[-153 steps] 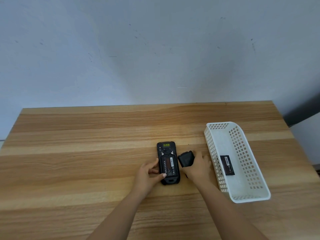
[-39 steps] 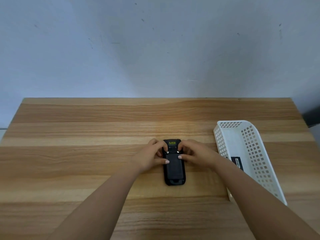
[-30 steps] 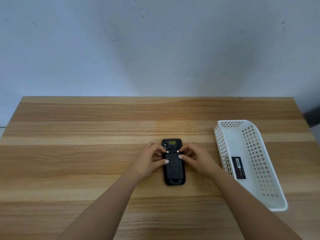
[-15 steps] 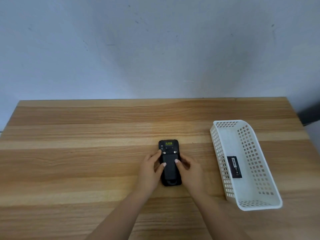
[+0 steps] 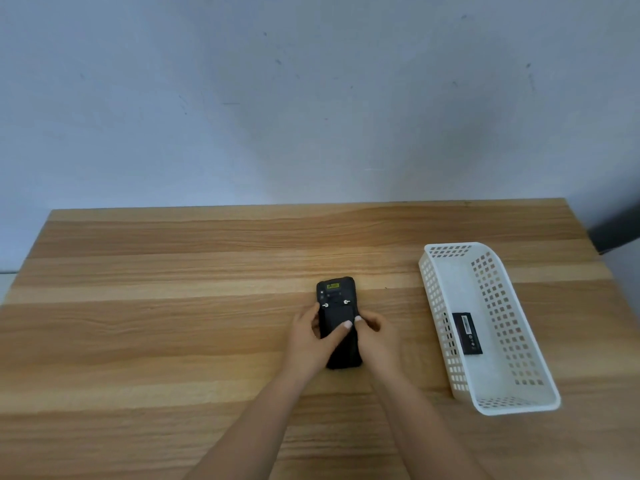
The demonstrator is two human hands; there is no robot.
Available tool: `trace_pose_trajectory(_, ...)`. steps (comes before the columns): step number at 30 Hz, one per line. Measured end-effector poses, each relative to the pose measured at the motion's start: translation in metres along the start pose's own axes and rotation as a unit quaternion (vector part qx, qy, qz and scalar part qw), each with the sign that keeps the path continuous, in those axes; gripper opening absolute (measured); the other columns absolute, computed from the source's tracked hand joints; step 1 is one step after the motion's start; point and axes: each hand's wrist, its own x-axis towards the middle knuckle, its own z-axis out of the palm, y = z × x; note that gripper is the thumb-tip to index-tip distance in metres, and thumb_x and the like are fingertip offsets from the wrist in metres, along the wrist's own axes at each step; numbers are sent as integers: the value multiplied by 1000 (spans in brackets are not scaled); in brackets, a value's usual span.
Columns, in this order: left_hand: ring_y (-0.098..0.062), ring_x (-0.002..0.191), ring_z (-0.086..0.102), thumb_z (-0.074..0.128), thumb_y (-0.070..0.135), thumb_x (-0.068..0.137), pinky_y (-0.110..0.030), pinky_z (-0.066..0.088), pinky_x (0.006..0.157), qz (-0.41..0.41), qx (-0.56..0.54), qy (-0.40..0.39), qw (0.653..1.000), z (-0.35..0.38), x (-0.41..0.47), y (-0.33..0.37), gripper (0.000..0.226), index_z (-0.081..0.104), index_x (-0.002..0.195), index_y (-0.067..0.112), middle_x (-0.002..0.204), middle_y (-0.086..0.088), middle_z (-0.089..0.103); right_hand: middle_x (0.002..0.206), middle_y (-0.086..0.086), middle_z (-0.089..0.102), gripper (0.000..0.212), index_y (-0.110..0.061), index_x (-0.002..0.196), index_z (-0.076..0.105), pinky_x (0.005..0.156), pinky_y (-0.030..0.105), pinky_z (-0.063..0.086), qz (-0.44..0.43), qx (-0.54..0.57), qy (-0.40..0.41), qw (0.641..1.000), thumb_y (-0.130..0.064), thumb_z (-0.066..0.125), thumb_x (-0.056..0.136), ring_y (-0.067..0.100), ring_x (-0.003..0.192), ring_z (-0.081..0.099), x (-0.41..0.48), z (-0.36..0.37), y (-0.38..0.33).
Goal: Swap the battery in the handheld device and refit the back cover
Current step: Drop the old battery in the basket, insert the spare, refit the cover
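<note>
A black handheld device lies face down in the middle of the wooden table, its back cover in place over the battery bay. Two small silver latches show near the cover's top edge. My left hand grips the device's left side, with the thumb laid across the cover. My right hand grips the right side, fingertips resting on the cover. A spare black battery lies flat inside the white basket.
The white perforated basket stands at the right, angled toward the table's front right corner. A plain grey wall rises behind the table's far edge. A dark object shows beyond the table's right edge.
Five seconds ago the bay was open and my right hand held the cover. Since then the cover went on; both hands slid from the top latches down to the device's sides.
</note>
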Motion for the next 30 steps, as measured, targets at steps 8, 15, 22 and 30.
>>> trace_pose_trajectory(8,-12,99,57,53,64,80,-26,49,82,13,49,-24,998,-10,-5,3,50,55,113,27,102,9,61,106,-1,72,21,-22,100,71,96,35,51,-21,61,-98,993,-16,51,96,15,104,66,-12,-1,0)
trace_pose_trajectory(15,-10,113,59,44,35,97,-32,46,99,-56,-167,-108,978,-16,-21,13,34,51,129,25,119,6,64,125,-3,62,38,-25,129,55,101,40,48,-7,23,-159,987,-26,60,92,16,115,59,-3,6,-7)
trace_pose_trajectory(22,-20,110,65,46,24,96,-39,51,89,-84,-317,-155,932,-35,-28,11,33,55,128,25,120,-3,68,116,9,71,40,-15,123,62,85,38,56,47,134,-229,963,-7,69,84,26,108,67,0,-33,-22)
trace_pose_trajectory(30,10,110,56,84,21,67,-8,47,81,17,-89,-185,978,-35,-28,-3,82,33,122,56,116,30,58,113,1,70,42,-15,121,64,76,27,59,-11,91,-105,990,-4,72,81,14,101,68,-7,-27,-17)
